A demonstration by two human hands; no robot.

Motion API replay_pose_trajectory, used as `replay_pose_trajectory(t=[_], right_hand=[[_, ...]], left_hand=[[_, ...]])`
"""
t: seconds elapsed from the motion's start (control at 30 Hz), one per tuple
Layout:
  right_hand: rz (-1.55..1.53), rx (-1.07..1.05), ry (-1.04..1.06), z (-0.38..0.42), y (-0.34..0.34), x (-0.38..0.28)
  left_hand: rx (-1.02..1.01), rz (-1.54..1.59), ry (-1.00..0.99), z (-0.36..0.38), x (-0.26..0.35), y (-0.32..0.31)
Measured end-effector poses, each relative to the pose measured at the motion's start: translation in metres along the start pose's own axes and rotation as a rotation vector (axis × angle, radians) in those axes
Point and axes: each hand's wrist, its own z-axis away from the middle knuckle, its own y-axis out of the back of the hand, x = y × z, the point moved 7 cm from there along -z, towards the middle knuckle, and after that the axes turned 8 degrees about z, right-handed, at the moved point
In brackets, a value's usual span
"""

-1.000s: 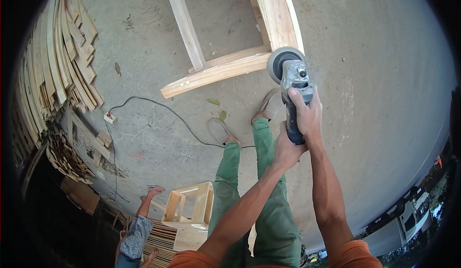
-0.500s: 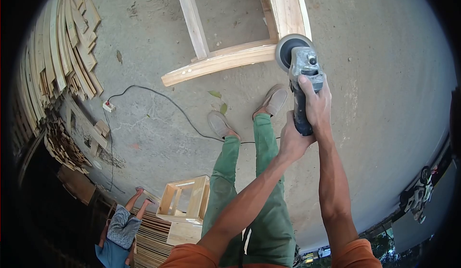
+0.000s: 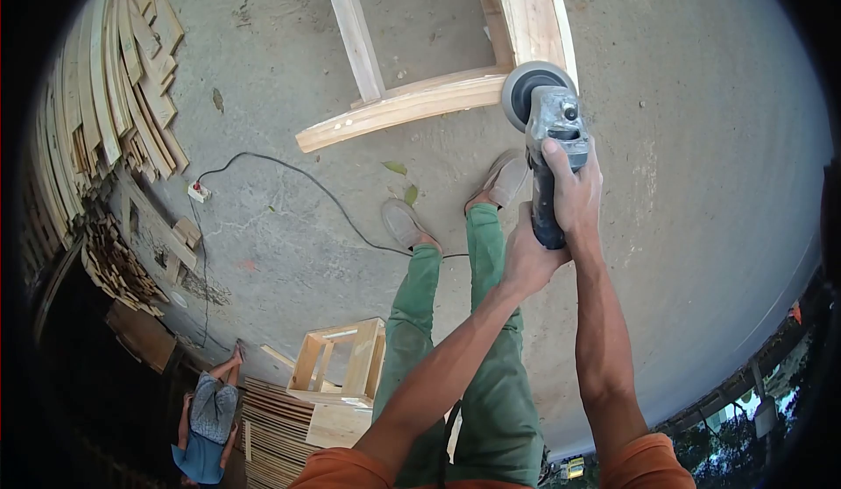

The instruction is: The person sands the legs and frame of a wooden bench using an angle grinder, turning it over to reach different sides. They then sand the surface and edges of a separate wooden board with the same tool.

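An angle grinder with a round grey sanding disc is held out ahead of me in both hands. My right hand wraps its body, thumb along the top. Around the black rear handle closes my left hand, lower and nearer to me. The disc overlaps the corner of a pale wooden frame, where a curved rail meets a wide upright board. A thinner slat joins the rail farther left.
A black cord runs over the concrete floor from a white socket box past my shoes. Stacked planks fill the left side. A small wooden frame stands by my leg; a person is behind at lower left.
The grinder and both hands stay almost in place, while the wooden frame appears slightly farther right. The person at lower left has shifted left, and the motorcycle at right has left the view.
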Motion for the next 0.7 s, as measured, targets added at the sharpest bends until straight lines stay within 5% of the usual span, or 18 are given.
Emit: replay_pose_trajectory(t=[0.3,0.5,0.7], right_hand=[[0.041,-0.071,0.028,0.010,-0.031,-0.011],[-0.052,0.012,-0.022,-0.006,-0.002,-0.004],[-0.066,-0.029,-0.046,-0.009,0.011,-0.003]], left_hand=[[0.026,0.180,0.029,0.007,-0.008,0.016],[0.009,-0.049,-0.034,-0.005,0.007,0.003],[-0.064,-0.013,0.134,-0.006,0.001,-0.012]])
